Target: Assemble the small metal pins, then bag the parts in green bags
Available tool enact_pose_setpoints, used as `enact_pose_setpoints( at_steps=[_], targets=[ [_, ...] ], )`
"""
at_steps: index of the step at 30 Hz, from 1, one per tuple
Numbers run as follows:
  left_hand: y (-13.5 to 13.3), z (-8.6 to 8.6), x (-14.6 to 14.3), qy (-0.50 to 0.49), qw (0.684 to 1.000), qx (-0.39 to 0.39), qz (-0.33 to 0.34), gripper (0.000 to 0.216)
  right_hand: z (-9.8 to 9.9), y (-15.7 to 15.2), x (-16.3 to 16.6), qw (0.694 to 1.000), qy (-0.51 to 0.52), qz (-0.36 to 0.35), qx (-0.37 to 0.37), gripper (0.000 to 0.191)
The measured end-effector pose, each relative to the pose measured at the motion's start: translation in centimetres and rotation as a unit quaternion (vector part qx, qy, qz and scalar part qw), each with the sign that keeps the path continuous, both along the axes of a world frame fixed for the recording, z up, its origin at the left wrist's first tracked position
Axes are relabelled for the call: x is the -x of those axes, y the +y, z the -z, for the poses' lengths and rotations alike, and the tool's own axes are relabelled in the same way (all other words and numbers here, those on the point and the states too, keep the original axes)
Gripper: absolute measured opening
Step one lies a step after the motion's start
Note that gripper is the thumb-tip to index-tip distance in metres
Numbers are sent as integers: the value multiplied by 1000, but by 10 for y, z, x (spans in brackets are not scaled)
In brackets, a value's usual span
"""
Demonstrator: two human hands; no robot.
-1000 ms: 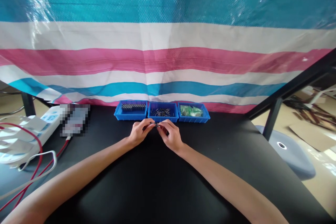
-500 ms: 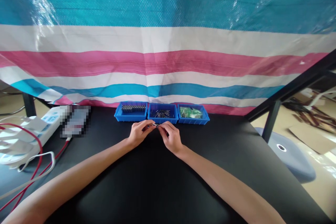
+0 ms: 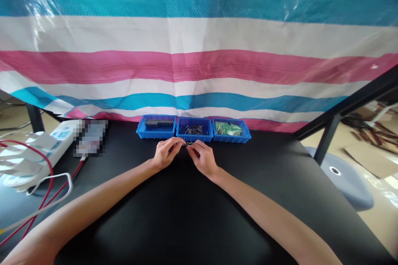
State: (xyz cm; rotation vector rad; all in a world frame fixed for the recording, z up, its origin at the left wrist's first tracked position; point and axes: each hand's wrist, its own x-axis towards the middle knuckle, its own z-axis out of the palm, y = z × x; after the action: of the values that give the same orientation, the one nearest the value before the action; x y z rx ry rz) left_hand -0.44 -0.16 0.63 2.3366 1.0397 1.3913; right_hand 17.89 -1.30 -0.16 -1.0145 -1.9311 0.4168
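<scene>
Head view: our left hand [image 3: 167, 154] and right hand [image 3: 204, 159] pinch a small metal piece [image 3: 188, 144]; just beyond it the middle blue bin [image 3: 207, 137] stands at twelve o'clock, with the left blue bin [image 3: 155, 135] at ten and the right blue bin [image 3: 231, 138] at two.

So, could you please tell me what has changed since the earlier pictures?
Only the framing has shifted slightly; nothing was visibly taken up or let go. The left hand and right hand still pinch the small metal piece; whether it turned is unclear. The three blue bins stay in their row.
</scene>
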Motion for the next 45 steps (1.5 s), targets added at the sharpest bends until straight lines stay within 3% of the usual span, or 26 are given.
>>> enact_pose_setpoints(
  at_steps=[4, 13, 21, 29, 38, 45],
  targets=[
    [-2, -2, 2, 1, 1000, 28, 9, 20, 1, 1, 0, 1000, -1, 0, 2, 24],
    [5, 5, 2, 10, 999, -37, 27, 28, -2, -1, -1, 1000, 19, 7, -7, 17],
    [6, 5, 0, 7, 999, -47, -20, 14, -2, -2, -2, 1000, 27, -9, -4, 19],
    [8, 12, 0, -2, 999, -39, -29, 16, 1, -2, -2, 999, -2, -34, -10, 16],
    [6, 5, -2, 1, 998, 3, -61, 13, -5, -3, -3, 999, 38, -9, -5, 15],
    [6, 4, -2, -12, 1000, -7, -12, 8, -4, -2, -3, 999, 36, -12, 0, 14]
  ],
)
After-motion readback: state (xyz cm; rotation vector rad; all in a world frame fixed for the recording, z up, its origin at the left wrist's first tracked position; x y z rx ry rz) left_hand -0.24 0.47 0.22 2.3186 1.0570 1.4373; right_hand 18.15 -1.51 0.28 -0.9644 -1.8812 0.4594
